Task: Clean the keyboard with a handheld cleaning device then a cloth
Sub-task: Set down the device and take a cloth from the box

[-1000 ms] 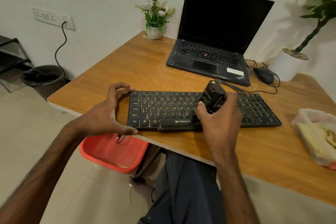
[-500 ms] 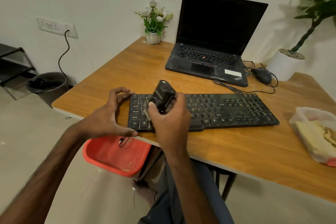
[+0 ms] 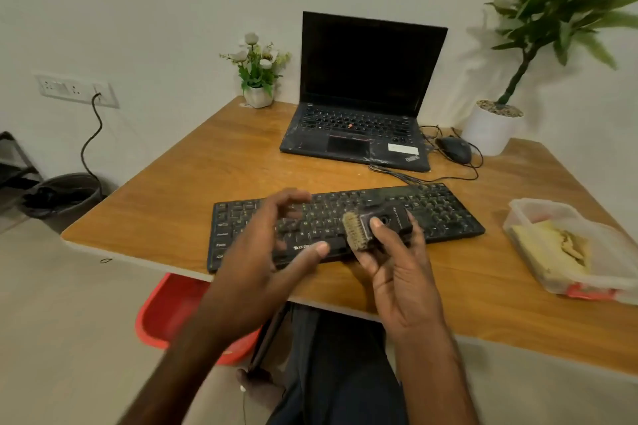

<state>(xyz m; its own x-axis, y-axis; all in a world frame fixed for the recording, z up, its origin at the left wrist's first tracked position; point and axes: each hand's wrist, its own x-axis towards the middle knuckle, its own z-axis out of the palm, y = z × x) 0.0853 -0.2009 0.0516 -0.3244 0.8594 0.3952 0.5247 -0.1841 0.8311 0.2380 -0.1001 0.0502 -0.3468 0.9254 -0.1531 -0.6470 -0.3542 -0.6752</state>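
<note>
Device step: right grip grasps cleaning device over keyboard; left grip released, just left. Next, probably: lower device onto keyboard.

Black keyboard, bristled device over it

Right hand gripped the black cleaning device, bristle head sticking out left of the grip. Left hand, blurred, fingers loosely spread, hovered just left of it. Keyboard lay beneath the grip.
</note>
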